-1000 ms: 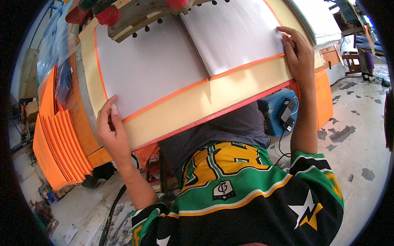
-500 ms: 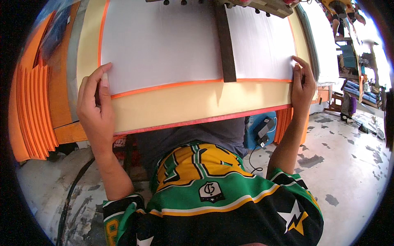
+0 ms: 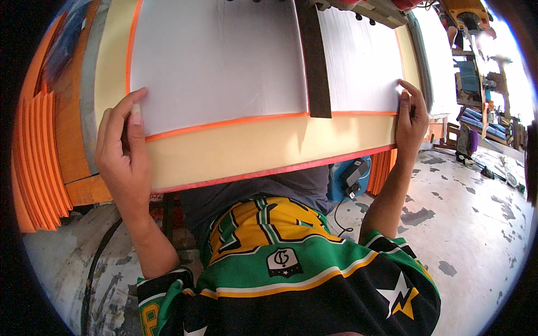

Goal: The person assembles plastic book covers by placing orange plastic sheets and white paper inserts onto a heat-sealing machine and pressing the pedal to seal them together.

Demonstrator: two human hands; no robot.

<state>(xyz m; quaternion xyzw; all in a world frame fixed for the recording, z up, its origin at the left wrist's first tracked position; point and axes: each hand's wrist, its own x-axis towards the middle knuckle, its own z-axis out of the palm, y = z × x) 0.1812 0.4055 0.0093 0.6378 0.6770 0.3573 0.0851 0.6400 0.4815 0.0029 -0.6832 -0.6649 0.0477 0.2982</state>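
Note:
A large white sheet with a bright orange edge lies on a cream-coloured board that has a red front rim. My left hand is at the sheet's near left corner, its thumb and index finger closed at the edge and its other fingers curled. At the near right corner, my right hand pinches the edge in the same way. Between the hands, right of the middle, a dark flat bar lies across the sheet and reaches just past its near orange edge. What is under the sheet is hidden.
A metal machine part with black knobs crosses the top. Folded orange material hangs at the left beside a wooden table edge. A black adapter with a cable sits on a blue surface below the board. Cluttered shelves stand at right.
The whole view has shifted a little, with the board's left side lower in it. Both hands stay at the same sheet edges, and the dark bar still lies across the sheet.

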